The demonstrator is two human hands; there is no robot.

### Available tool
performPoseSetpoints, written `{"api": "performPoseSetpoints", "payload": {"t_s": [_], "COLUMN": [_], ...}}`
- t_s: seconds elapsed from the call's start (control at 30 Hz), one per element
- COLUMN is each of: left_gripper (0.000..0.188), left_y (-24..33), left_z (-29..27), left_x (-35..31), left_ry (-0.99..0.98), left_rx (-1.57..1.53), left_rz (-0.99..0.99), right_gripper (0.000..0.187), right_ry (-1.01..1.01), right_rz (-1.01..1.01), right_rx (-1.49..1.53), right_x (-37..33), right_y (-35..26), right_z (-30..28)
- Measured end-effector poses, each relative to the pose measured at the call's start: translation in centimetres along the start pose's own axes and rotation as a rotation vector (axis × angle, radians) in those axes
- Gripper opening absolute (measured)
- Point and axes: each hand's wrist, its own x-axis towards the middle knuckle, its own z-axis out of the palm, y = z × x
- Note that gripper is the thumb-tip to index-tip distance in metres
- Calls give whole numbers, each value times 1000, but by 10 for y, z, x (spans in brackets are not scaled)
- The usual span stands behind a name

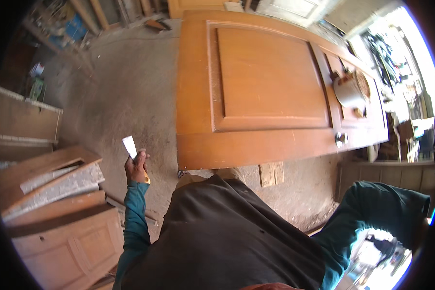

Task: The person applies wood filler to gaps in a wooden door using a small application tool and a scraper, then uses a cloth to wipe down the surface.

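Observation:
My left hand (136,167) is closed around the handle of a putty knife (129,146). Its pale flat blade points up and away from me, and a bit of yellowish handle shows below the fist. The hand hangs over the concrete floor, left of an orange-brown panelled door (193,96) and apart from it. This door lies flat, raised off the floor, with a metal knob (341,139) near its right end. My right arm, in a teal sleeve (372,208), bends out to the right, and its hand is lost beyond the dark rim.
A white tub (350,92) with a brown-stained top stands on the door's right part, small items beside it. A wood block (271,174) shows under the near edge. Door panels and boards (67,232) are stacked at my left. More timber (96,14) leans at the back.

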Motion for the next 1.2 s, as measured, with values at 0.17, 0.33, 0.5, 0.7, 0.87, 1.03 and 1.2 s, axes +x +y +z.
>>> {"api": "performPoseSetpoints", "payload": {"t_s": [0.17, 0.33, 0.5, 0.7, 0.87, 1.03, 1.2], "left_gripper": [30, 31, 31, 23, 18, 14, 18], "left_y": [-18, -52, -188, -151, -304, -337, -339], "left_z": [3, 3, -74, -42, -101, -136, -143], "left_x": [-49, -119, -212, -211, -258, -277, -251], "left_ry": [208, 417, 635, 948, 832, 762, 481], "left_rx": [-56, 112, 740, -201, -154, -177, -99], "left_rz": [21, 157, 52, -334, -601, -660, -617], "right_gripper": [39, 37, 43, 36, 35, 34, 34], "right_ry": [-692, -1884, -1860, -1549, -582, -593, -2135], "right_rz": [335, 457, 629, 1045, 553, 420, 562], "right_rx": [401, 1547, 2350, 1767, 646, 376, 1512], "right_x": [-222, -341, -243, -258, -179, -193, -286], "right_y": [-84, -306, -398, -284, -55, -61, -299], "right_z": [123, -14, -30, 44, 81, -16, -200]}}
